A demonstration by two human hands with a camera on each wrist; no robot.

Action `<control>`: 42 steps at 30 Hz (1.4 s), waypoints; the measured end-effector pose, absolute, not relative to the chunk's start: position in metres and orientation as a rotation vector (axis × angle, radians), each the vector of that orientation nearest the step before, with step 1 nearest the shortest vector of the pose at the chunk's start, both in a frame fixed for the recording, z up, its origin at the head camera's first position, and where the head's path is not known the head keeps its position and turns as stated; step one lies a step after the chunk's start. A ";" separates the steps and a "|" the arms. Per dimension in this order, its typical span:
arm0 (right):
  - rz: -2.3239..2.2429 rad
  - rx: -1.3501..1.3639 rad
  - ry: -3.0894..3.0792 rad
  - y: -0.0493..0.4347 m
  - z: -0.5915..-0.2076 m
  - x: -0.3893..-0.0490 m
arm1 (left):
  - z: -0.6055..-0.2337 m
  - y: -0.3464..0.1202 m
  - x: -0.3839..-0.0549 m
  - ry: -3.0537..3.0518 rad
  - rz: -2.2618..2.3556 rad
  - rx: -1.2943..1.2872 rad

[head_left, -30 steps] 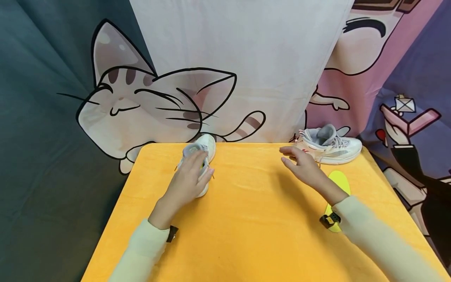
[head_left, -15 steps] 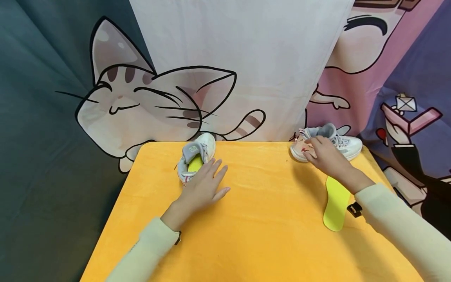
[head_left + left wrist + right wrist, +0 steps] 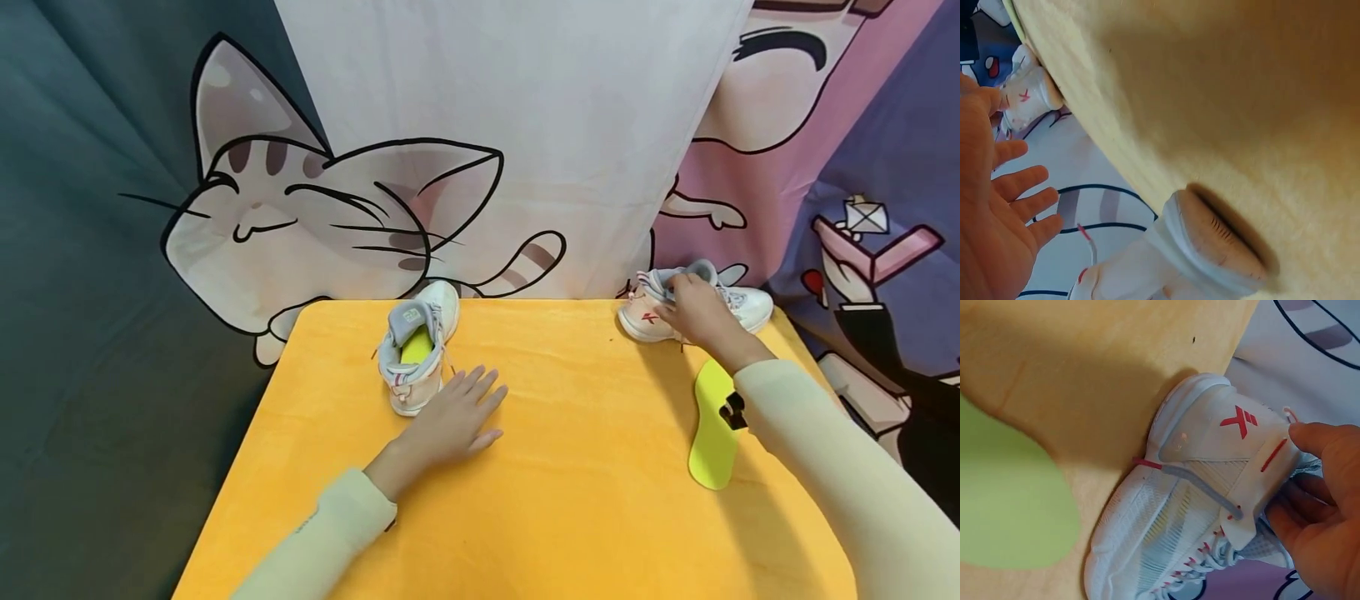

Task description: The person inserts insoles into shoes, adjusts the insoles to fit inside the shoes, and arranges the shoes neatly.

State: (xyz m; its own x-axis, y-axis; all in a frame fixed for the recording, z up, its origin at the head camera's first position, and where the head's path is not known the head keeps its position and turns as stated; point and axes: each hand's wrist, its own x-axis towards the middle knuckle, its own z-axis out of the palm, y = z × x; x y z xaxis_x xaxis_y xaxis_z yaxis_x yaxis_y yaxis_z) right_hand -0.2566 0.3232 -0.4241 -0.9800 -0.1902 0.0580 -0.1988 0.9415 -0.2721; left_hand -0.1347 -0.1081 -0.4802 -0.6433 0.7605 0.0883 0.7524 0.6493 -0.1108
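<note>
At the table's back right corner stands a white sneaker (image 3: 750, 308) with a red mark near its heel. My right hand (image 3: 699, 312) is at its ankle opening. In the right wrist view, the thumb lies on the outside of the collar (image 3: 1277, 450) and the curled fingers reach inside, pinching the edge. A second white sneaker (image 3: 415, 392) stands at the back left, heel towards me, with a yellow-green insole (image 3: 416, 346) visible inside. My left hand (image 3: 450, 421), fingers spread and holding nothing, hovers just right of that heel.
A loose yellow-green insole (image 3: 712, 450) lies flat on the yellow table (image 3: 570, 500), below my right forearm. Behind the table's back edge hangs a curtain (image 3: 525, 100) printed with a cartoon cat. Dark cloth (image 3: 97, 417) lies beyond the left edge.
My right hand has moved right and back onto the right sneaker's collar and now grips it. My left hand has drawn away from the left sneaker, towards me and rightward, uncovering it.
</note>
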 end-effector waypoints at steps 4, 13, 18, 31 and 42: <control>0.452 0.289 -3.123 0.324 -0.429 -0.264 | -0.488 -0.105 -0.133 -2.764 0.094 -1.281; 0.381 0.327 -3.113 0.322 -0.435 -0.265 | -0.497 -0.103 -0.129 -2.797 0.097 -1.265; 0.331 0.332 -3.121 0.323 -0.437 -0.262 | -0.496 -0.100 -0.127 -2.791 0.054 -1.238; 0.218 0.584 -2.962 0.314 -0.425 -0.236 | -0.485 -0.094 -0.133 -2.870 -0.105 -1.090; 0.154 0.905 -2.777 0.267 -0.427 -0.191 | -0.475 -0.080 -0.142 -2.903 -0.250 -1.018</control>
State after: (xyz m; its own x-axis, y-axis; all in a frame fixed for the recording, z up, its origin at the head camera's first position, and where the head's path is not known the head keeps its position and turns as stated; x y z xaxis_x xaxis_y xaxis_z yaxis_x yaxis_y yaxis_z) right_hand -0.1906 0.2667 -0.4268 -0.7874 -0.5694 0.2363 -0.5921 0.8052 -0.0325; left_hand -0.1423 -0.0800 -0.4748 -0.7809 0.6158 0.1054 0.6247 0.7692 0.1343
